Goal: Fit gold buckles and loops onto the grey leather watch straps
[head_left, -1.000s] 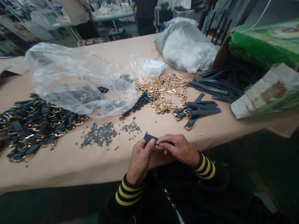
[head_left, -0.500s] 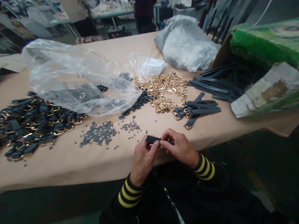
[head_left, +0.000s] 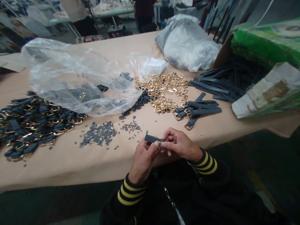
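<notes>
A dark strap (head_left: 151,138) lies across the fingers of my left hand (head_left: 144,157), pinched under the thumb. At its right end a gold buckle (head_left: 160,142) shows between both sets of fingertips. My right hand (head_left: 179,144) is closed with thumb and index finger on that buckle; part of it is hidden by the fingers. Beyond my hands lie several straps with buckles (head_left: 197,109) and a heap of loose gold buckles (head_left: 164,90). Small dark pieces (head_left: 99,133) are scattered to the left of my left hand.
A large pile of dark straps with gold buckles (head_left: 39,125) covers the table's left side. Behind it lies a clear plastic bag (head_left: 82,75). Dark loops (head_left: 138,103) lie mid-table. At right, plain straps (head_left: 215,82) spill from a green box (head_left: 264,40); a filled bag (head_left: 187,43) stands behind.
The gold buckle at the strap's end now shows more clearly between my fingers. The strap has tilted slightly and my right hand has shifted a little.
</notes>
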`<state>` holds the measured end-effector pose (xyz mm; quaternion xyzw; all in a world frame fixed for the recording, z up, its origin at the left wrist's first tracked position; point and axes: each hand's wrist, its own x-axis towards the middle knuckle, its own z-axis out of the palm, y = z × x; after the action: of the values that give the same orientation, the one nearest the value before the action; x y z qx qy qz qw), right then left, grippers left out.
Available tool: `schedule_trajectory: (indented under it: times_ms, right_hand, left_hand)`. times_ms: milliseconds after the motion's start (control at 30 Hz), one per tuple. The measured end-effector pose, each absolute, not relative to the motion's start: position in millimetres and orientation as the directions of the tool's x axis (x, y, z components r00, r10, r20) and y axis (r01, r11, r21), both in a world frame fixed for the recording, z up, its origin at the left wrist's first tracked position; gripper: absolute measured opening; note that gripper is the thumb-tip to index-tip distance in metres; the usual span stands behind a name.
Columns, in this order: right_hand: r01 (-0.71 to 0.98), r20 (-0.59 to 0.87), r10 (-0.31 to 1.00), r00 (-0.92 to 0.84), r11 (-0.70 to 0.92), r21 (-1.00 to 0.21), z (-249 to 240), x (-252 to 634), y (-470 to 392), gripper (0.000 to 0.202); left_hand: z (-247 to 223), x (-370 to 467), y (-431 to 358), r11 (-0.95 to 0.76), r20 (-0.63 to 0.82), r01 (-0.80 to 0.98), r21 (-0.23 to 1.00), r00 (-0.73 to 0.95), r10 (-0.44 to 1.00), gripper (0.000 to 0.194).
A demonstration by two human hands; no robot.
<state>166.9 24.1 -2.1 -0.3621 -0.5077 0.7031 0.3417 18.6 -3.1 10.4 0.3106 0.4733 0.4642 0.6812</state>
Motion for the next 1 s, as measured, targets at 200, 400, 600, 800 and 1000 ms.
schedule_trajectory:
  times_ms: [200,400,600,800,1000]
  right_hand:
    - [0.043,-0.202,0.865,-0.459,-0.205,-0.978,-3,167,27,0.023]
    - [0.119,-0.236,0.873,-0.426,-0.205,-0.972,0,170,28,0.021]
    - [0.104,-0.254,0.818,-0.516,-0.234,-0.967,8,169,24,0.023]
    - [0.155,-0.274,0.813,-0.514,-0.226,-0.962,2,167,22,0.027]
    - [0.078,-0.3,0.756,-0.582,-0.315,-0.946,2,168,26,0.027]
  left_hand:
    - [6,25,-14,0.07,-0.06,0.164,0.984,-0.065,0.996,0.014]
    - [17,12,-12,0.128,-0.138,0.095,0.987,0.113,0.984,0.017]
    - [10,0,-5,0.547,-0.446,-0.31,0.778,0.34,0.828,0.022]
    - [6,0,-7,0.602,-0.468,-0.34,0.723,0.401,0.788,0.02]
    - [7,-6,-4,0.575,-0.443,-0.327,0.75,0.398,0.803,0.026]
